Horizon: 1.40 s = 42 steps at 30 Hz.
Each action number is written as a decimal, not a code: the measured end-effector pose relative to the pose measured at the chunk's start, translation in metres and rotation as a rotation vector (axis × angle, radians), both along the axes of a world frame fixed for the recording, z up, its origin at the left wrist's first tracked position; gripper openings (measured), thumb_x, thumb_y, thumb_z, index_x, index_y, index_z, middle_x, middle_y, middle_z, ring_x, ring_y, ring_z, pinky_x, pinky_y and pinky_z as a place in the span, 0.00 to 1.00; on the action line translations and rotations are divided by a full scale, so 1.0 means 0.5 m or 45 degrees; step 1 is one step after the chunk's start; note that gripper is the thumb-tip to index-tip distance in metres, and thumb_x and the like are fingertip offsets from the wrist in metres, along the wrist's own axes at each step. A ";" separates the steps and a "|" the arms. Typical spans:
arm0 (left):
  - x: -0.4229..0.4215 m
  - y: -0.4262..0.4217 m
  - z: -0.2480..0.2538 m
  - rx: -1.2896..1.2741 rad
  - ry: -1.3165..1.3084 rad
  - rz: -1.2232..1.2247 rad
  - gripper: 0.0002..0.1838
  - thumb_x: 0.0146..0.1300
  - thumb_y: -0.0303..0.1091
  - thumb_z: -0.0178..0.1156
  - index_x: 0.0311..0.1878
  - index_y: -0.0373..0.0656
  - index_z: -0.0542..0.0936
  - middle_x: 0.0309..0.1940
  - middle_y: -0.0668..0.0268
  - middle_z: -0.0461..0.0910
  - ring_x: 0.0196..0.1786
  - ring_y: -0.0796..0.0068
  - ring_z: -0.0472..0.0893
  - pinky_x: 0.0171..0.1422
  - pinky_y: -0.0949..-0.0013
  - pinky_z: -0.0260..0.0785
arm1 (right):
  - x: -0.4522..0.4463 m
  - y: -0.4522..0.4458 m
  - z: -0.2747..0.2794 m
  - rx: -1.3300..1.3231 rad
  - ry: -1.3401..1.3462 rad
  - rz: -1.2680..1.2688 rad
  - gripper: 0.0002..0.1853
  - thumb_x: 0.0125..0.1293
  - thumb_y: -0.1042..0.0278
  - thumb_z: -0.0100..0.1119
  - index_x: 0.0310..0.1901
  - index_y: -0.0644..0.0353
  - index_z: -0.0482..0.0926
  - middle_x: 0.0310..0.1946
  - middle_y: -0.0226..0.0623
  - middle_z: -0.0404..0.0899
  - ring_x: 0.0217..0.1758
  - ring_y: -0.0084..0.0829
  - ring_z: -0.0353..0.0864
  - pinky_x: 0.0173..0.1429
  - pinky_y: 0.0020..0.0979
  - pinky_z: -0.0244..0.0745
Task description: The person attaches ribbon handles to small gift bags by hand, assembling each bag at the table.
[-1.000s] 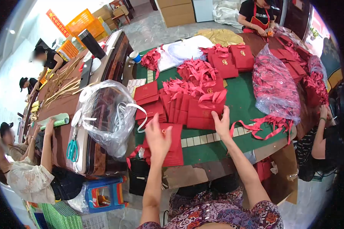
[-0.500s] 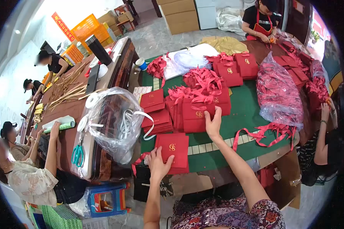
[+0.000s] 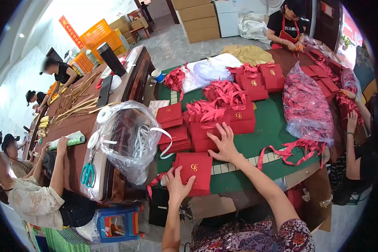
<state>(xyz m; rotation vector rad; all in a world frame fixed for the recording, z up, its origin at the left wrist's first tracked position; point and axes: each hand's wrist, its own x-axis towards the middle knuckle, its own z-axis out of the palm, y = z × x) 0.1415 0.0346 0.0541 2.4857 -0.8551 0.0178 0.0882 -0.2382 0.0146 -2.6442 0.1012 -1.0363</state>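
Left hand (image 3: 178,187) half open on one red stack (image 3: 199,168), right hand (image 3: 226,145) spread wide, perhaps touching one red pouch (image 3: 200,143)

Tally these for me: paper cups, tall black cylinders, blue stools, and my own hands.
Paper cup: 1
Tall black cylinder: 1
Blue stool: 1
Your hands: 2, left hand and right hand
Total: 5

shiny see-through plastic bag (image 3: 132,147) crinkling and catching the light, matt red card pouches (image 3: 192,168) showing smooth faces with gold print, ribbons (image 3: 222,94) looking like soft satiny cloth, gold sheeting (image 3: 250,54) wrinkling with a dull sheen, cartons (image 3: 197,21) looking like plain matt cardboard
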 end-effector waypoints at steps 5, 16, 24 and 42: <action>-0.003 -0.001 -0.013 -0.049 0.114 0.050 0.37 0.57 0.50 0.72 0.65 0.44 0.71 0.65 0.37 0.64 0.67 0.35 0.66 0.71 0.45 0.61 | 0.026 -0.034 -0.022 -0.097 0.102 0.013 0.44 0.50 0.54 0.78 0.70 0.43 0.68 0.78 0.52 0.46 0.81 0.61 0.41 0.79 0.62 0.45; -0.008 0.001 -0.005 -0.092 0.177 0.030 0.37 0.59 0.50 0.70 0.67 0.45 0.69 0.66 0.38 0.63 0.69 0.35 0.65 0.73 0.46 0.60 | 0.115 -0.063 0.009 -0.075 0.221 -0.130 0.44 0.51 0.55 0.77 0.71 0.39 0.67 0.79 0.41 0.48 0.83 0.51 0.41 0.80 0.60 0.43; 0.000 0.001 0.009 -0.023 0.249 0.073 0.43 0.58 0.54 0.70 0.71 0.42 0.65 0.67 0.40 0.64 0.70 0.38 0.65 0.73 0.47 0.59 | 0.012 -0.027 -0.001 0.037 -0.084 -0.064 0.34 0.51 0.61 0.76 0.62 0.44 0.75 0.67 0.42 0.64 0.75 0.51 0.56 0.73 0.54 0.56; -0.011 0.004 -0.009 0.046 0.143 0.084 0.45 0.60 0.55 0.68 0.73 0.42 0.62 0.68 0.38 0.64 0.70 0.37 0.65 0.74 0.45 0.58 | 0.043 -0.027 -0.041 -0.198 0.284 -0.087 0.40 0.50 0.59 0.75 0.68 0.40 0.71 0.74 0.38 0.61 0.80 0.46 0.53 0.75 0.54 0.53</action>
